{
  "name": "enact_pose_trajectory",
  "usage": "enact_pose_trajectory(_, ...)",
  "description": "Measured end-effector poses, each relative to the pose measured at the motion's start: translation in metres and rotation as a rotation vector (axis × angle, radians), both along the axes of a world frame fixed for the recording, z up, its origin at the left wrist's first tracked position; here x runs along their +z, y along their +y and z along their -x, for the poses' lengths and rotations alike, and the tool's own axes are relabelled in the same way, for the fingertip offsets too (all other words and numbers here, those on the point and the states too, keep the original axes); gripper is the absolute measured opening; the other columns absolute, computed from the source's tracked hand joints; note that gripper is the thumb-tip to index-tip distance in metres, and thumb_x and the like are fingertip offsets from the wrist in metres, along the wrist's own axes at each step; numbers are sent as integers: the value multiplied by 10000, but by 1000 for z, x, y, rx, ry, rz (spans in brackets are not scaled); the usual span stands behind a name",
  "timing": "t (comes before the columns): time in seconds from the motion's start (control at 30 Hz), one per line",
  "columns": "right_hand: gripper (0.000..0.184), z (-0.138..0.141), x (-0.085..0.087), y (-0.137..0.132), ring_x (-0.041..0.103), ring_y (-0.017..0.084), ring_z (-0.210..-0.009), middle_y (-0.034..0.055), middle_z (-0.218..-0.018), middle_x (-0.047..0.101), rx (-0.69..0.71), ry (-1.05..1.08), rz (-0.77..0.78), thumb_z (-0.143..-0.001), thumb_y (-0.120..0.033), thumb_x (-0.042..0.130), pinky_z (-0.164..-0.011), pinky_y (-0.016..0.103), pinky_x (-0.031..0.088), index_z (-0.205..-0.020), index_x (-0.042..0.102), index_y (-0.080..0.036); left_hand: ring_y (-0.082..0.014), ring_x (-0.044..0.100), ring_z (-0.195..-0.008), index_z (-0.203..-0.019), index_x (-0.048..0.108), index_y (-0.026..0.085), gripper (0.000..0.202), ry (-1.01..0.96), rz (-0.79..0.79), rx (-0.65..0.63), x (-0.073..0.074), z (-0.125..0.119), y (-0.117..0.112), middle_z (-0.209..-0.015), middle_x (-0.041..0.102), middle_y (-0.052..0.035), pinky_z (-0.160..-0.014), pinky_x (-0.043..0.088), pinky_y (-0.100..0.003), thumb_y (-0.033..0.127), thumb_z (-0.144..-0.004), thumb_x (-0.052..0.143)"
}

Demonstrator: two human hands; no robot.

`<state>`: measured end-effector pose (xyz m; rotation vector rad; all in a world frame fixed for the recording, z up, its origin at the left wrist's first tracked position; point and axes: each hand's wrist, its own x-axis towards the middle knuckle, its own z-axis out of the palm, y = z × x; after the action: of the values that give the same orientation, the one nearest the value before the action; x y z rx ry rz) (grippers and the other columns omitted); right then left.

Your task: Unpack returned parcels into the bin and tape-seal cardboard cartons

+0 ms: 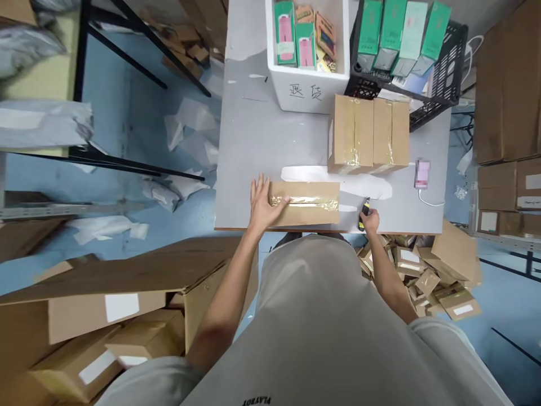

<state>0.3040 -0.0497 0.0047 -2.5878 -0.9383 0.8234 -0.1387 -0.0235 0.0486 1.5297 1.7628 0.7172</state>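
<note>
Two hands busy: my left hand lies spread on the taped box, steadying it, I judge, on the bench. My right hand, just right of the box, is closed round a cutter.

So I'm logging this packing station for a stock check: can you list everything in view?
Table: one, grey, centre.
Taped box: one, brown, near edge.
Paired cartons: two, brown, mid-table.
Foam bin: one, white, far edge, holds pink-green packs.
Crate: one, black, far right, holds green packs.
Phone: one, pinkish, right edge.
Cutter: one, black-yellow, right hand.
Floor cartons: many, brown, both sides.
Left hand: one, flat on taped box.
Right hand: one, shut on cutter.
</note>
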Motion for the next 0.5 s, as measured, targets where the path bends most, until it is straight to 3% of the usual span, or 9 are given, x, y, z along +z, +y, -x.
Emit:
enact_pose_trajectory(0.17, 382, 26, 42, 19, 741, 250, -1001, 110, -1112, 812, 103, 37, -119, -786, -383, 663, -955, 349, 596, -1118, 685, -195, -497, -72, -1807, -1637, 629, 272, 976, -135, 45, -125, -8, 22, -20, -1973, 36, -109, -1452, 102, -700, 933, -921, 692)
enact_pose_trajectory(0.33, 258, 64, 100, 34, 656, 188, -749, 11, -890, 709, 309, 256, -316, -939, -469, 547, -711, 293, 536, -1034, 639, -248, -496, -84, -1806, -1628, 632, 324, 979, -276, 146, -228, -19, 39, -18, -1976, -23, -65, -1447, 100, -716, 978, -900, 660)
enact_pose_trajectory(0.4, 308, 89, 122, 38, 617, 174, -672, -9, -839, 680, 447, 309, -304, -1048, -532, 492, -669, 287, 498, -1045, 629, -257, -494, -77, -1807, -1665, 593, 334, 1010, -325, 183, -278, -23, 45, -15, -1974, -26, -92, -1433, 114, -740, 985, -895, 655)
enact_pose_trajectory(0.5, 424, 135, 149, 42, 644, 192, -706, 12, -854, 721, 773, 211, -199, -1150, -607, 454, -709, 298, 478, -1080, 668, -248, -471, -36, -1816, -1718, 522, 328, 1044, -375, 194, -358, -26, 51, -12, -1969, 14, -138, -1429, 127, -739, 972, -907, 656)
